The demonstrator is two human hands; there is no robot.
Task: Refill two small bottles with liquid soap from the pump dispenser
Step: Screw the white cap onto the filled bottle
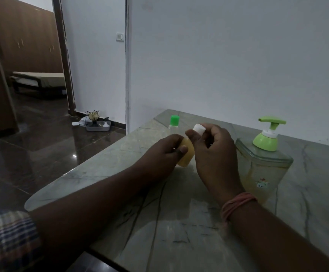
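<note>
Marble tabletop (179, 232), grey-green with dark veins, fills the lower right of the frame, and both bare forearms reach across it from the bottom edge. Near the middle of the frame the left hand (165, 150) is wrapped around a small bottle (186, 154) of yellowish liquid, its fingers (183, 149) curled close about the body so only the right side and bottom of the bottle show. Just beside it, the right hand (212, 152) pinches a small white cap (199, 128) between thumb and forefinger, held up above the bottle's neck; whether the cap touches the bottle I cannot tell, since the hands hide the mouth. A band of orange thread (236, 203) circles the right wrist. Behind the hands, toward the wall, a second small bottle with a green cap (174, 122) stands upright on the tabletop, mostly hidden below its shoulders. To the right of the hands stands the pump dispenser (263, 160), a clear squarish container with a light green pump head, its spout pointing left, and a low level of yellowish soap inside. At the lower left corner a checked sleeve (8, 238) shows. In the upper left an open doorway (38, 75) gives onto a dark room, and a small tray of objects (97, 125) sits on the glossy dark floor.
</note>
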